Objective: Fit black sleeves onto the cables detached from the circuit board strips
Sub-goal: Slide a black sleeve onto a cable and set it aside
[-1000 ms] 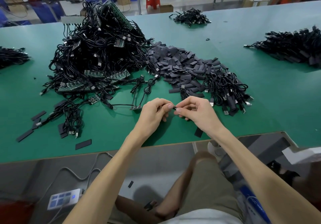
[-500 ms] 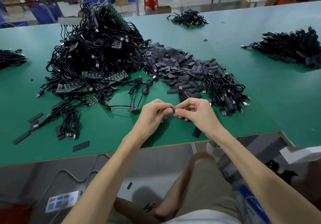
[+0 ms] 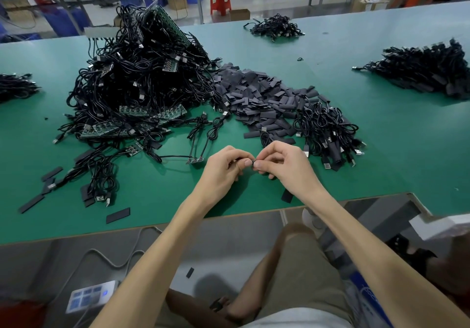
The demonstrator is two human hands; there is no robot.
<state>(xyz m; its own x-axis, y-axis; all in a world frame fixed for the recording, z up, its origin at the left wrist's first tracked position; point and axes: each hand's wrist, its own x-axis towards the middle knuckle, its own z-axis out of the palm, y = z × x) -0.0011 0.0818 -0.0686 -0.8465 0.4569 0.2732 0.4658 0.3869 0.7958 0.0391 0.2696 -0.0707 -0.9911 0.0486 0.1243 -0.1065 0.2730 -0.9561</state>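
My left hand (image 3: 223,170) and my right hand (image 3: 284,164) meet thumb to thumb just above the green table (image 3: 381,149), near its front edge. Both pinch a small black piece (image 3: 252,162) between their fingertips; most of it is hidden, so I cannot tell sleeve from cable end. A black sleeve (image 3: 287,196) lies under my right wrist. Behind the hands lies a heap of flat black sleeves (image 3: 254,98). To the left rises a big tangle of black cables with green circuit board strips (image 3: 137,86). A short strip piece with two cables (image 3: 195,160) lies left of my left hand.
A bundle of cables with USB plugs (image 3: 328,134) lies right of my hands. More cable piles sit at the far right (image 3: 427,73), far middle (image 3: 274,28) and left edge (image 3: 15,86). Loose sleeves (image 3: 118,215) dot the front left. A power strip (image 3: 89,296) lies on the floor.
The hands have stayed together at the same spot, with the fingertips drawn slightly closer. The view has shifted a little.
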